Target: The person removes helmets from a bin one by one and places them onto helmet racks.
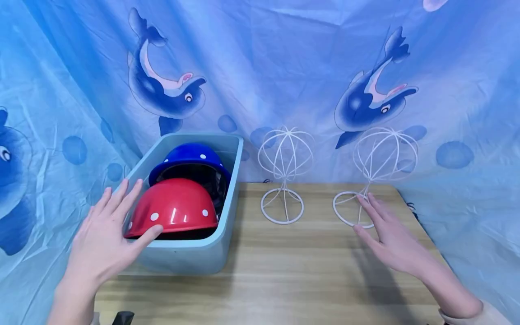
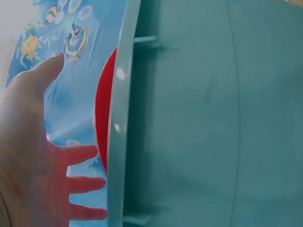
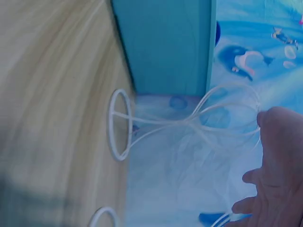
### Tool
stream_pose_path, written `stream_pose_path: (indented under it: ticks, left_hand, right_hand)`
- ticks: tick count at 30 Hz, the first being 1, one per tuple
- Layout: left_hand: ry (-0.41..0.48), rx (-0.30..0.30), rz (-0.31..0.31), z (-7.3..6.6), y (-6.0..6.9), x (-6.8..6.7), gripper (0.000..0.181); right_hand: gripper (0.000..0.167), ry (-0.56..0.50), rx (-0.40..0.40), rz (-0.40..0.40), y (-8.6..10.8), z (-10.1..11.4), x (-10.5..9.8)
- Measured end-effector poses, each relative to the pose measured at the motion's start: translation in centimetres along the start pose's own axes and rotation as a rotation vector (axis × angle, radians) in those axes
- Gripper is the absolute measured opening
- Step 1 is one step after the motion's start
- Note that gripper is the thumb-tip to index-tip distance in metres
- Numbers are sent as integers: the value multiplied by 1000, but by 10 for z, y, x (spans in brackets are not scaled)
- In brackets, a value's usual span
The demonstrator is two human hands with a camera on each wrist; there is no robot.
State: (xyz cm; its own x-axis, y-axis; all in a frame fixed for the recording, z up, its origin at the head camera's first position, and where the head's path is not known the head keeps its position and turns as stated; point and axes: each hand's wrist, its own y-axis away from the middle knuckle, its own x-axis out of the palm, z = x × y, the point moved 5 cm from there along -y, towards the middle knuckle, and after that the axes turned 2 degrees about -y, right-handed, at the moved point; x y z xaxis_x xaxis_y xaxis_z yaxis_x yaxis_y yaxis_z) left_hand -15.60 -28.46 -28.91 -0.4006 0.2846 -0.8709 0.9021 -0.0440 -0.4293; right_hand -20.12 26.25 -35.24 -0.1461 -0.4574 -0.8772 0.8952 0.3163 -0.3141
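In the head view my left hand [image 1: 106, 234] hovers over the near left corner of a light blue bin, fingers spread and holding nothing. Inside the bin [image 1: 191, 257] lies a red helmet [image 1: 174, 203] with white dots, in front of a blue helmet [image 1: 195, 153] whose dark inside faces me. The left wrist view shows the palm and straight fingers beside the bin's rim. On the right, my right hand [image 1: 392, 234] is held out with extended fingers, nearest the right white wire stand [image 1: 386, 153]; whether it touches the stand I cannot tell. Another white wire stand [image 1: 285, 158] is upright between bin and hand.
The wooden table [image 1: 276, 275] carries the bin at left and both stands toward its back edge. Behind and beside it hangs a blue curtain [image 1: 284, 54] printed with dolphins. A small black object [image 1: 123, 318] shows at the bottom edge.
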Motion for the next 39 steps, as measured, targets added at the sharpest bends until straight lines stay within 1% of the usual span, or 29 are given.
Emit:
stream_pose_path:
  ticks: [2, 4, 6, 8, 10, 12, 14, 16, 19, 21, 23, 24, 27, 29, 30, 33, 35, 36, 37, 38, 39]
  left_hand:
    - [2, -27, -6, 7, 2, -1, 93]
    - [25, -57, -26, 15, 4, -3, 89]
    - [57, -91, -79, 25, 5, -6, 84]
    - [79, -147, -149, 36, 7, -10, 79]
    - [87, -207, -222, 49, 10, -12, 76]
    - [94, -268, -280, 60, 13, -11, 74]
    - [116, -308, -323, 70, 14, -7, 71]
    - [160, -335, -348, 77, 15, -1, 68]
    - [230, -363, -381, 85, 18, 9, 61]
    - [260, -400, -393, 90, 21, 15, 57]
    - [293, -435, -408, 94, 20, 18, 53]
    - [302, -463, -401, 96, 20, 19, 51]
    - [341, -533, -369, 104, 10, 23, 50]
    - [364, -568, -332, 109, 4, 26, 51]
    - [372, -586, -302, 112, 2, 27, 51]
    - [380, -652, -269, 120, 2, 30, 50]
    - [391, -694, -257, 126, 7, 33, 51]
    - [394, -714, -258, 128, 10, 34, 52]
    - [398, -729, -276, 130, 12, 35, 54]
    - [409, -729, -286, 131, 14, 36, 57]
    - [419, -730, -285, 131, 14, 37, 58]
  right_hand:
    - [70, -22, 0, -9, -9, 5, -1]
    - [66, -39, -5, -38, -18, 12, -3]
    - [54, -63, -15, -76, -28, 22, -4]
    - [40, -100, -42, -118, -39, 36, -3]
    - [30, -172, -79, -144, -50, 51, -2]
    - [25, -268, -120, -150, -61, 66, 0]
    - [25, -381, -157, -116, -71, 81, 4]
    - [26, -490, -177, -62, -81, 95, 10]
    - [29, -657, -193, 52, -95, 118, 22]
    - [31, -788, -203, 129, -104, 135, 30]
    - [33, -926, -199, 201, -116, 151, 36]
    - [34, -999, -190, 243, -122, 160, 40]
    - [35, -1196, -138, 360, -143, 184, 52]
    - [35, -1320, -84, 450, -157, 199, 64]
    - [36, -1377, -55, 494, -164, 207, 70]
    - [42, -1528, 37, 591, -181, 230, 88]
    - [45, -1603, 110, 619, -189, 246, 99]
    - [46, -1640, 152, 620, -192, 253, 104]
    - [47, -1671, 192, 613, -195, 260, 108]
    - [46, -1701, 233, 599, -198, 266, 112]
    - [45, -1729, 269, 582, -201, 270, 114]
